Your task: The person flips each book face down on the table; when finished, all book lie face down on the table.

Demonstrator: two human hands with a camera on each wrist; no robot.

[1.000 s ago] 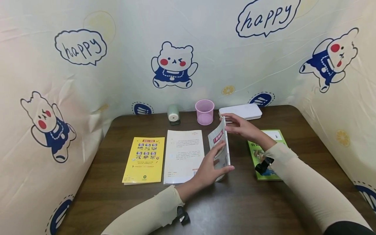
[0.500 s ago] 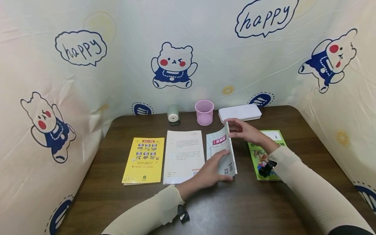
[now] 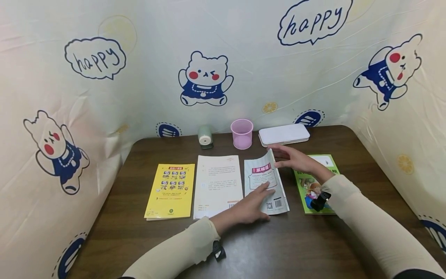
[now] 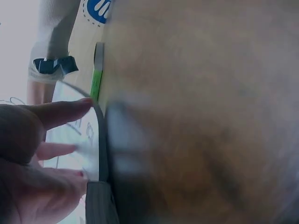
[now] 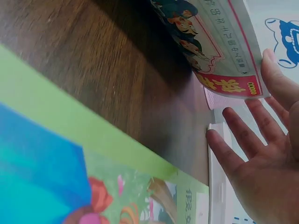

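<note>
A thin, pale-blue book [image 3: 259, 176] with a pink title band lies back cover up in the middle, its upper right corner raised. My left hand [image 3: 245, 207] rests on its cover with extended fingers; the thumb lies by its lower edge. In the left wrist view the left-hand fingers [image 4: 65, 112] lie against the cover. My right hand [image 3: 294, 159] is at the lifted corner, thumb touching the edge and fingers spread loosely beyond it. The right wrist view shows that book's underside [image 5: 224, 46], illustrated with a red band, beside the right thumb [image 5: 275, 74].
Left of it lie a white book [image 3: 219, 184] and a yellow book [image 3: 170, 190]. A green book [image 3: 313, 190] lies under the right forearm. Along the back stand a light-green object [image 3: 205, 135], a pink cup [image 3: 242, 133] and a white flat case [image 3: 283, 134].
The pale-blue book has tipped from nearly upright down to almost flat, its lower right corner moving right. Both hands have come down with it; the left hand stays on the cover.
</note>
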